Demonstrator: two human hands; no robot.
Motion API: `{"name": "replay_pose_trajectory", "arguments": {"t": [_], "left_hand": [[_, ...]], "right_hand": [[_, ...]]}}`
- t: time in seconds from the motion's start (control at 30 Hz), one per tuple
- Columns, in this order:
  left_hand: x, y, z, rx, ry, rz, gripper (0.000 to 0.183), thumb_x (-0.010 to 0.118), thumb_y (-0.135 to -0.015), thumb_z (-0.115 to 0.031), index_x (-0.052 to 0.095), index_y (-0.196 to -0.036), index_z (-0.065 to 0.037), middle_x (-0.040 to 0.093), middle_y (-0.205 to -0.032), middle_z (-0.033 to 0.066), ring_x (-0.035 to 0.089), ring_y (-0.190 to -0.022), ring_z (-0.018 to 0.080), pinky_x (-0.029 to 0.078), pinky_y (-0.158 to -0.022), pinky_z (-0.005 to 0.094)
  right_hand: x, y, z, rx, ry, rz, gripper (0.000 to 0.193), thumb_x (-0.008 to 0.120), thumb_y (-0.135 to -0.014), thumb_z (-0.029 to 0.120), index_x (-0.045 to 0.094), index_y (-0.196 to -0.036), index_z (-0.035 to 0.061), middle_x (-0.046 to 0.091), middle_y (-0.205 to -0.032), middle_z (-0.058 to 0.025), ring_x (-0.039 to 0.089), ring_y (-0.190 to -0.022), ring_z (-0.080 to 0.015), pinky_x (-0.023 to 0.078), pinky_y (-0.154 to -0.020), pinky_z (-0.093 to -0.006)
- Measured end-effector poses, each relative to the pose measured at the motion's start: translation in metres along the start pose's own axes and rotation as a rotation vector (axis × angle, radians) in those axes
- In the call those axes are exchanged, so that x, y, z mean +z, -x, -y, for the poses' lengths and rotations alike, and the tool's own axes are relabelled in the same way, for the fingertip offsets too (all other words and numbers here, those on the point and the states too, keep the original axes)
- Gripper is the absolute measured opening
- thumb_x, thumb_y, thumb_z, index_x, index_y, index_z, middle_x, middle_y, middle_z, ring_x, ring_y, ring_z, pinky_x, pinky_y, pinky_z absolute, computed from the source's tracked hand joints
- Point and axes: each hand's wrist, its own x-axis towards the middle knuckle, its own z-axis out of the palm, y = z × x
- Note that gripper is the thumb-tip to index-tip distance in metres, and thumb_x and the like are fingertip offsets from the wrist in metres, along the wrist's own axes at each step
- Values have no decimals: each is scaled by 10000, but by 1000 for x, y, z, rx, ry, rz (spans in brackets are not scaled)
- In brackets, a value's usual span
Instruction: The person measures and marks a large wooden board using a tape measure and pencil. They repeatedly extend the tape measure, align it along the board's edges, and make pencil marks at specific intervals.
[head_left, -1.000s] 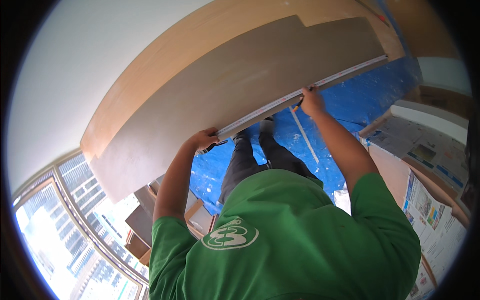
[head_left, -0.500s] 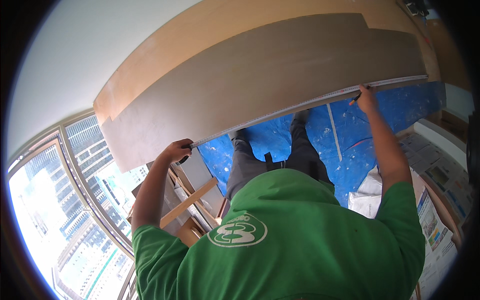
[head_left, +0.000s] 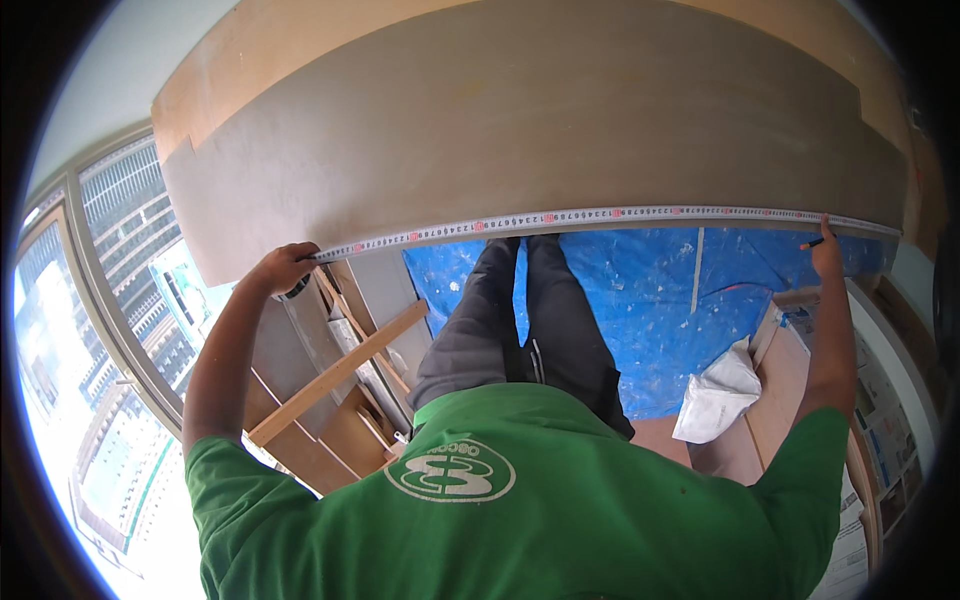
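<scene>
A wide grey-brown board (head_left: 520, 120) spreads in front of me. Along its near edge runs a white measuring tape blade (head_left: 560, 219), stretched nearly the board's whole length. At the left end my left hand (head_left: 283, 270) is closed around the dark tape measure case (head_left: 297, 288), mostly hidden under the fingers. Toward the right end, my right hand (head_left: 828, 258) holds a slim dark pencil or marker with an orange end (head_left: 811, 244). One finger of that hand reaches up to the blade at the board's edge.
A larger pale wood sheet (head_left: 225, 75) lies behind the board. Blue sheeting (head_left: 650, 290) covers the floor. Wood strips and panels (head_left: 340, 370) lean at lower left, beside a window (head_left: 130, 260). A white bag (head_left: 722, 392) and boxes stand at right.
My hands have moved farther apart, the left toward the left and the right farther along the board's edge. The tape blade now follows that edge more evenly. My view has shifted closer over the board.
</scene>
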Motion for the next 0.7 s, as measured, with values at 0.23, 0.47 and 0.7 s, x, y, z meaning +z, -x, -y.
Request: {"name": "replay_pose_trajectory", "arguments": {"t": [0.23, 0.47, 0.7], "left_hand": [[1, -34, 55, 93, -133, -145, 292, 536, -965, -282, 666, -1186, -143, 658, -1112, 162, 625, -1101, 333, 488, -966, 424], [8, -7, 99, -100, -136, -223, 328, 539, -1001, -405, 677, -1156, -151, 672, -1076, 168, 633, -1072, 343, 488, -940, 452], [20, -24, 104, -166, -175, -258, 396, 476, -1017, -479, 665, -1213, -192, 681, -1078, 162, 636, -1097, 339, 490, -945, 468]], "right_hand": [[-5, -20, -66, -93, 118, -169, 728, 434, -971, -50, 274, -1605, 271, 705, -1078, -209, 593, -697, -235, 498, -659, -305], [8, -19, -27, -20, 24, -54, 755, 441, -943, -60, 280, -1603, 269, 712, -1097, -200, 635, -747, -230, 494, -676, -303], [7, -22, -35, -12, 20, -102, 748, 431, -944, -62, 295, -1599, 274, 698, -1134, -237, 618, -742, -252, 507, -725, -319]]}}
